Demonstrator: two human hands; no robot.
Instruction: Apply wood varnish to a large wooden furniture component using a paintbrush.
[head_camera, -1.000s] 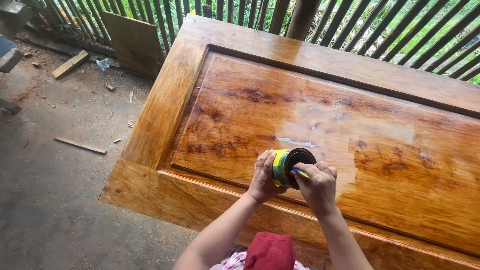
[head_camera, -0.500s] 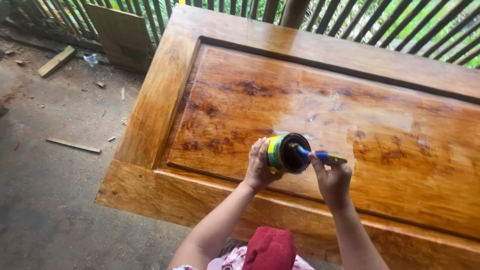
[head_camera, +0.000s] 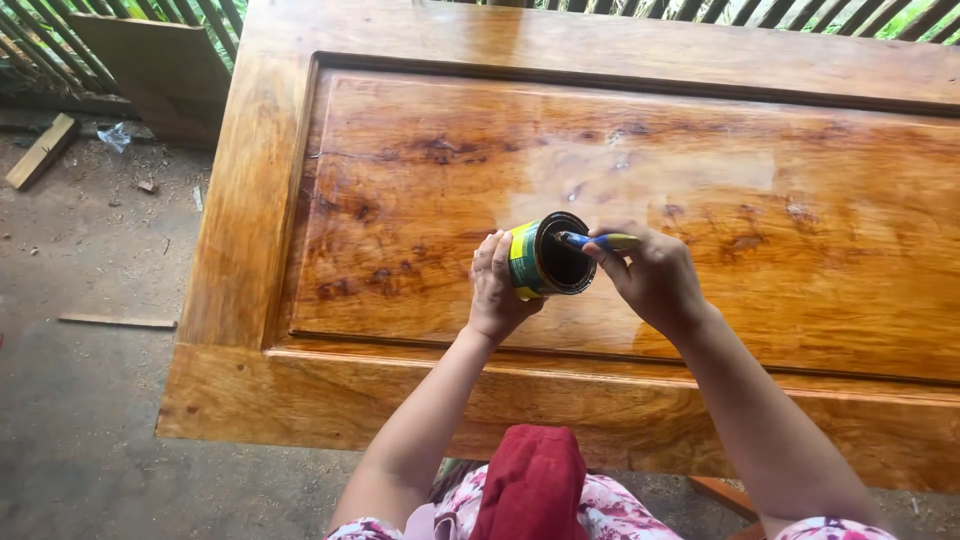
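My left fingers (head_camera: 492, 262) are curled tight around a small can (head_camera: 545, 258), tipping its open mouth toward my right hand (head_camera: 655, 280). My right fingers pinch a blue-handled brush (head_camera: 598, 241), its tip inside the can. Both hover over the glossy wooden panel (head_camera: 420, 190), near its front edge.
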